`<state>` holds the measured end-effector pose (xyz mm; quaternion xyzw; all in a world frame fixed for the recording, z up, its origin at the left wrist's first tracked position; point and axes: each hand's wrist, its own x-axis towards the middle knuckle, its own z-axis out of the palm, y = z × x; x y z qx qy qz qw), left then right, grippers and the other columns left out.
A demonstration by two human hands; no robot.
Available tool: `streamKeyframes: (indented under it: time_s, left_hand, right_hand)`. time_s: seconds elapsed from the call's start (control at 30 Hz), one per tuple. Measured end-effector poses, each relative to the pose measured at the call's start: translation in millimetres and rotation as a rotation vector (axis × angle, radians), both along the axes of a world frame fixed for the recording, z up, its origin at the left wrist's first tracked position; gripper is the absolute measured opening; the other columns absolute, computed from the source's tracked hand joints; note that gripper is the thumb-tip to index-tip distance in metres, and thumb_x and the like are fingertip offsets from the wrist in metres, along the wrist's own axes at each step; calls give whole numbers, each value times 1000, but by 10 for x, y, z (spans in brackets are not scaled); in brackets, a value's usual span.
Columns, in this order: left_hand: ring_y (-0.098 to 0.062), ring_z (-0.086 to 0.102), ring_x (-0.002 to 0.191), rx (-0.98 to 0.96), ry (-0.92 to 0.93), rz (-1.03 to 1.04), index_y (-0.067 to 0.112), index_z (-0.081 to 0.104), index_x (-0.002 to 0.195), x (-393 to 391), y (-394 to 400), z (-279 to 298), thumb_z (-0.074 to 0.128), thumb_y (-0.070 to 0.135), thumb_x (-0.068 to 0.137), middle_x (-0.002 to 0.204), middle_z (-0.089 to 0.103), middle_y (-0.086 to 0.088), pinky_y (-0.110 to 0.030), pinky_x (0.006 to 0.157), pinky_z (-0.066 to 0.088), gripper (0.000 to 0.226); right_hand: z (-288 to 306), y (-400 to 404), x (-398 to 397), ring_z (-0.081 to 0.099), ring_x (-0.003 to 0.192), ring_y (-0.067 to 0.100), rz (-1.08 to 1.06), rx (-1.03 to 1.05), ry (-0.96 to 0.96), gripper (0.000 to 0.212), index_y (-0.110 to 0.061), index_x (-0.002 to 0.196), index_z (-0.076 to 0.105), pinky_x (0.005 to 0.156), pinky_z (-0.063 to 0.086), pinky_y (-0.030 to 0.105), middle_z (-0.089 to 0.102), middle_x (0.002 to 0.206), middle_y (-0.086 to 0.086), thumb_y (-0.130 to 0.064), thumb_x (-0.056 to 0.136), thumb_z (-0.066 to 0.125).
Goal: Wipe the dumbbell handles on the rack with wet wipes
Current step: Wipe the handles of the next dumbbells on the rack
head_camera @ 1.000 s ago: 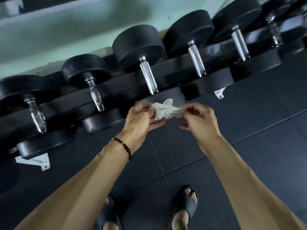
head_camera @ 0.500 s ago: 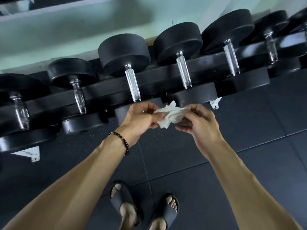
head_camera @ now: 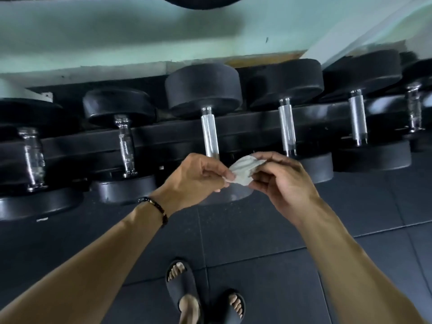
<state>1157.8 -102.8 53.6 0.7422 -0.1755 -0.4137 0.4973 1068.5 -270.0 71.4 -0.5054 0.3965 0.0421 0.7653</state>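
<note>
The wet wipe [head_camera: 243,170], a crumpled white wad, is held in the air between both hands, just in front of the low rack [head_camera: 233,134] and touching no handle. The step in hand looks like readying the wipe, refolding or bunching it, so wiping of the next dumbbell has not begun. The nearest chrome handle [head_camera: 210,134] stands directly behind the wipe, with another handle [head_camera: 287,127] just to its right. The next move calls for gathering the wipe into one palm, wrapping it round a handle and rubbing along its length. The left hand [head_camera: 198,178] pinches the wipe's near edge between thumb and curled fingertips; a beaded bracelet [head_camera: 155,208] sits on that wrist. The right hand [head_camera: 282,181] grips the far side, its fingers bent over the wad. Below, dark slides [head_camera: 184,284] stand on the rubber floor [head_camera: 304,230].
</note>
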Motion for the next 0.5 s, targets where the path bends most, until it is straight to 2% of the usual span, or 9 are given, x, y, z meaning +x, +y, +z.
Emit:
streamKeyframes:
  time_s: [0.07, 0.1, 0.13, 0.2, 0.27, 0.37, 0.43, 0.5]
  left_hand:
    - [-17, 71, 88, 12, -49, 36, 17, 79, 88, 61, 19, -35, 69, 13, 90, 87, 76, -1, -33, 78, 60, 11]
    - [-18, 71, 87, 21, -73, 55, 18, 79, 88, 74, 14, -56, 69, 19, 91, 85, 75, -2, -36, 78, 60, 10]
    - [-20, 71, 86, 28, -80, 80, 18, 79, 89, 78, -5, -71, 69, 22, 92, 84, 75, -4, -38, 79, 60, 11]
    - [-23, 72, 87, 14, -16, 169, 13, 78, 93, 73, -73, -89, 67, 25, 93, 86, 76, -8, -38, 79, 61, 16]
    - [-26, 73, 89, -48, 187, 333, 5, 76, 96, 65, -176, -82, 65, 29, 94, 90, 76, -10, -34, 79, 61, 26]
    - [-25, 74, 93, -171, 485, 549, -2, 71, 103, 57, -337, -93, 69, 34, 86, 97, 75, -15, -33, 83, 60, 40]
    - [-26, 73, 93, -234, 552, 660, -2, 69, 106, 48, -429, -134, 71, 22, 86, 99, 74, -17, -32, 81, 59, 31]
    - [-26, 73, 91, -222, 531, 697, 0, 66, 107, 41, -488, -185, 68, 12, 89, 98, 74, -18, -31, 80, 59, 22]
  right_hand:
    - [18, 20, 93, 68, 70, 19, 16, 30, -9, 24, -8, 84, 71, 68, 57, 33, 72, 75, 9, -1, 93, 50]
    - [-6, 27, 126, 70, 74, 19, 63, -54, -7, 17, -11, 84, 72, 71, 57, 34, 74, 78, 9, -7, 92, 58]
    - [-26, 31, 154, 71, 76, 18, 135, -207, -3, 9, -15, 84, 73, 72, 58, 33, 75, 80, 7, -10, 89, 67]
    - [-74, 33, 201, 70, 73, 10, 236, -539, 9, 17, -21, 84, 69, 69, 57, 27, 74, 78, 1, -7, 80, 77]
    - [-106, 27, 245, 67, 68, 6, 243, -720, -76, 24, -24, 83, 65, 65, 56, 23, 71, 76, -2, -4, 78, 78]
    - [-201, -6, 267, 70, 83, 2, 347, -796, -231, 16, -21, 87, 71, 75, 58, 23, 73, 87, -11, -7, 83, 76]
    - [-292, -74, 283, 69, 93, 0, 403, -820, -276, 9, -18, 91, 76, 80, 57, 22, 72, 103, -12, -13, 84, 77]
    - [-361, -182, 314, 68, 98, 1, 396, -730, -289, 9, -21, 88, 77, 83, 57, 21, 71, 109, -11, -13, 83, 78]
